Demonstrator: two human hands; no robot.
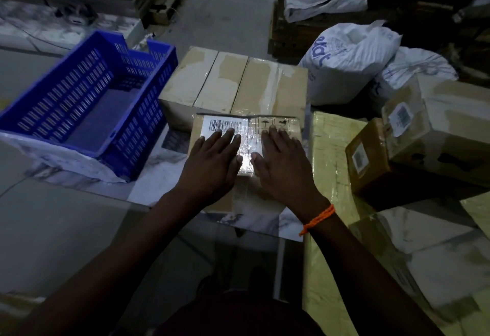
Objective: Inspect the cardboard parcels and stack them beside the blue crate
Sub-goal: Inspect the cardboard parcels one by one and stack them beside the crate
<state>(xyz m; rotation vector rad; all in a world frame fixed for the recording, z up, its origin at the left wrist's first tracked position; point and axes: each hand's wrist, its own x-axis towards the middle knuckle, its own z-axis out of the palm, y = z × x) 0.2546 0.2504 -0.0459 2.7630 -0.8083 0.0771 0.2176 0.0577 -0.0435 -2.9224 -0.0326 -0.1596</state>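
A taped cardboard parcel (246, 126) with a barcode label lies on the marble table in front of me. My left hand (212, 160) rests flat on its top, fingers straight over the label. Beside it, my right hand (283, 166), with an orange thread on the wrist, also lies flat on the parcel. Behind this parcel sit three cardboard parcels (233, 81) side by side, just right of the blue crate (87, 102). The slatted crate holds nothing that I can see.
Two labelled cardboard boxes (424, 134) lie at the right on a yellow wrapped bundle (328, 155). White sacks (350, 57) stand behind them. The marble table edge (252, 224) runs below my wrists. Pallets and more boxes crowd the dark floor beyond.
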